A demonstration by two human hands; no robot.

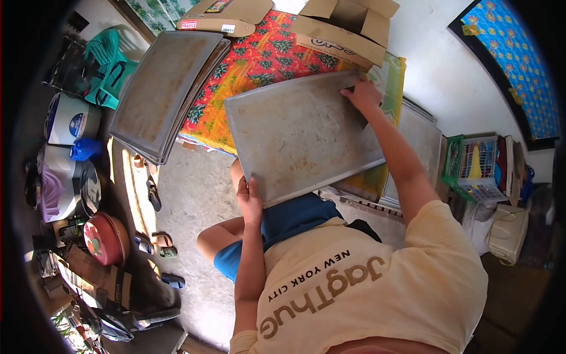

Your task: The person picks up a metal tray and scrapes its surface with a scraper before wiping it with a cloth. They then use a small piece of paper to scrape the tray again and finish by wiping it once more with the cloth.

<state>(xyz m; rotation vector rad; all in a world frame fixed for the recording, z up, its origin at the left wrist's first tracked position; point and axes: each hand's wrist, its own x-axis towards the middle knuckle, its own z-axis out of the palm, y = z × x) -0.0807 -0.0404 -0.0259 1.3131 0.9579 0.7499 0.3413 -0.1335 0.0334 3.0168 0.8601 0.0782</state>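
Note:
A large, shallow grey metal tray [300, 141] with brownish stains lies tilted across my lap and against the cloth-covered table. My left hand [250, 199] grips its near left edge, the thumb on top. Over the far right part of the tray is my right hand [364, 95], its fingers closed around something small and dark that I cannot make out, pressed to the surface. To the left, a stack of similar stained trays [165, 88] rests at the table's edge. More grey trays [417, 138] lean to my right.
A red and orange patterned tablecloth [259, 47] lies ahead, with a cardboard box [342, 35] and a flattened carton [227, 16] on it. Baskets [471, 165] stand at right. Sandals [165, 245], a red tub [105, 238] and a green chair [115, 65] are at left.

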